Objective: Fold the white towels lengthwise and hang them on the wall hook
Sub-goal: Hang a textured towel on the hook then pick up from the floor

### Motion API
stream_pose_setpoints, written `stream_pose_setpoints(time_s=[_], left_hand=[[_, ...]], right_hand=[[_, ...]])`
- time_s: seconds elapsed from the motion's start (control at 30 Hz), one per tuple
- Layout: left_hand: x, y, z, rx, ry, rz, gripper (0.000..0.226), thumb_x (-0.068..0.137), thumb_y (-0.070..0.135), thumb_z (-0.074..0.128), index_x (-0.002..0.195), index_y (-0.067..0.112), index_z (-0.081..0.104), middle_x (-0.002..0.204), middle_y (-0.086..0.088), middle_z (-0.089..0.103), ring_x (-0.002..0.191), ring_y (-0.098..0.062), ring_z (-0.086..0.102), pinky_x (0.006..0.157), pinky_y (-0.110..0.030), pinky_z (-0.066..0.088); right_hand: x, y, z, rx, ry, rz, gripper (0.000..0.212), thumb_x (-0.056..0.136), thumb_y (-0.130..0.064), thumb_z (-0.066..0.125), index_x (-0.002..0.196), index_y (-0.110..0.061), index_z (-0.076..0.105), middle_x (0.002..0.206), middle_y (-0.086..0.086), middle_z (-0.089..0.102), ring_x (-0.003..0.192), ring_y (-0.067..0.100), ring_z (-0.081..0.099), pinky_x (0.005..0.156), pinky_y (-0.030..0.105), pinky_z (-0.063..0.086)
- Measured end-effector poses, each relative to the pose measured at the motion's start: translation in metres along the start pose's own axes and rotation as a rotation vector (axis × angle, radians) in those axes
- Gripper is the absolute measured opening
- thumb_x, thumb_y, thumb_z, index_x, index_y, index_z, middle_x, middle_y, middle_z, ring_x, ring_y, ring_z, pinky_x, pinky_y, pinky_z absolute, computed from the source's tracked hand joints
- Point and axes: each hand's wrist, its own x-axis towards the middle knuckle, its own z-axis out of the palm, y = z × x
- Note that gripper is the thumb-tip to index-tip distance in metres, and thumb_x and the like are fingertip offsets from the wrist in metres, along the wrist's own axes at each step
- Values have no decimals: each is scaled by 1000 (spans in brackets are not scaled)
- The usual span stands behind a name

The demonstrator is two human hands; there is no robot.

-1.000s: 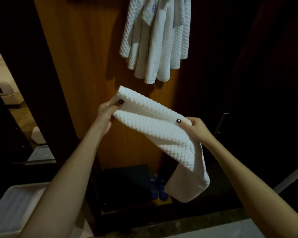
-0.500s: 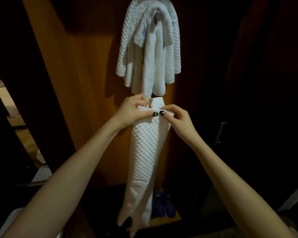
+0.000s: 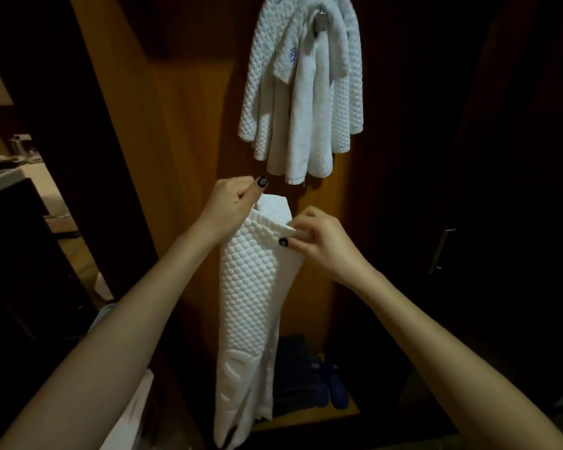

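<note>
Wood wall panel (image 3: pixel 182 157), hung towels (image 3: pixel 306 92) up top. Folded towel (image 3: pixel 251 287) dangles long below them, top edge pinched by my left hand (image 3: pixel 228 206) and right hand (image 3: pixel 325 245). Keep edges matched, then lift middle over hook (image 3: pixel 321 19).

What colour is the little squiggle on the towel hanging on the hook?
Blue. The squiggle sits on a white hanging towel; the head view shows it.
</note>
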Motion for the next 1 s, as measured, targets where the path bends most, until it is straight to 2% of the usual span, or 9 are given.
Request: stream_pose_setpoints(time_s=[0.1,0.27,0.43,0.5,0.53,0.57,0.63,0.87,1.0], left_hand=[[0,0,-9,-34,-68,-85,80,78,85,19,60,14,49,50,11,44,48,-1,40,51,-15,29],[4,2,-11,-20,-211,-121,91,82,82,11,87,17,75,54,11,56,57,0,54,61,-13,37],[-6,8,1,-324,-185,-165,67,96,49,21,69,8,67,64,-20,58,61,-17,52,61,-23,38],[-9,14,8,-421,-215,-153,77,91,67,26,67,3,61,65,-16,54,60,-19,48,59,-21,37],[-9,16,10,-448,-233,-142,81,85,76,29,66,3,60,64,-15,52,58,-18,46,58,-19,36],[-10,17,12,-465,-243,-135,81,82,78,31,66,4,59,62,-13,51,56,-14,45,56,-17,35],[-10,17,15,-487,-219,-153,68,85,68,35,63,8,57,57,-1,51,52,-3,45,55,-12,35],[-11,6,12,-399,-249,-111,34,85,3,66,59,18,51,66,-1,44,61,-4,42,61,-17,32],[-12,5,5,-375,-271,-127,34,77,-4,73,58,18,53,69,1,48,64,-3,46,64,-17,35]], right_hand=[[8,-6,-6,-69,-105,-178,12,88,-15,71,99,-11,71,135,5,44,126,15,43,105,25,37],[16,-11,-10,-168,-86,-247,14,89,-18,69,102,-14,71,136,6,45,117,16,49,93,42,50],[24,-3,-25,-21,-159,-34,12,88,-19,69,97,-28,68,151,2,36,133,13,39,103,28,39],[30,0,-33,36,-260,23,12,87,-17,70,99,-22,70,134,-2,54,119,6,51,93,24,41],[31,0,-35,63,-290,35,9,87,-16,70,93,-23,69,111,-5,64,98,3,57,82,23,44],[32,-1,-37,74,-298,45,9,86,-18,71,84,-26,67,87,-7,63,77,1,55,70,22,42],[33,2,-38,64,-272,67,18,84,-21,75,74,-32,64,69,-9,54,61,2,45,59,20,36],[23,16,-26,77,-24,-54,26,81,-17,77,97,-27,60,81,-16,57,71,-6,54,64,10,42],[23,19,-17,-118,27,-152,17,84,-20,75,88,-22,59,81,-16,54,72,-2,53,63,12,39]])
